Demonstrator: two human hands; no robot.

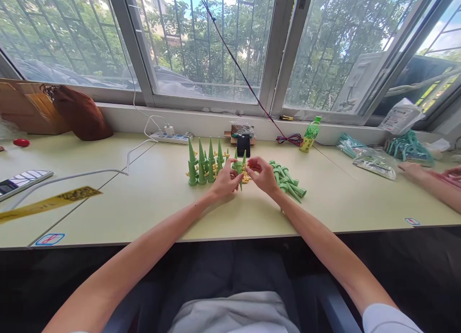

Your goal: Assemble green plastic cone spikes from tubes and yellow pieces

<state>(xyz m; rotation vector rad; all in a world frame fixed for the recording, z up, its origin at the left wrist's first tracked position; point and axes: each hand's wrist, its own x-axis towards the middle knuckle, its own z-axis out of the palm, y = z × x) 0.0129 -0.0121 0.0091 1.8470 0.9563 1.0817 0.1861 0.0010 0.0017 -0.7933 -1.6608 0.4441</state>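
On pale yellow laminate tabletop (144, 213), just right of upright green plastic spikes (192, 172), best steady tapered green plastic piece (238, 166) clamped in fingers of left hand (224, 180), with fingertips of right hand (264, 175) close together alongside (on what, cannot tell), avoiding tilt.

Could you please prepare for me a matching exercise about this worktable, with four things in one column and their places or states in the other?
Things:
1. Green cones with yellow parts
2. Loose green pieces
3. Bottle
4. Power strip

Places or states:
A. Heaped to the right of the right hand
B. White, with a plug in it
C. Standing upright, mostly left of the left hand
D. Closed with a green cap

Right pairs: 1-C, 2-A, 3-D, 4-B
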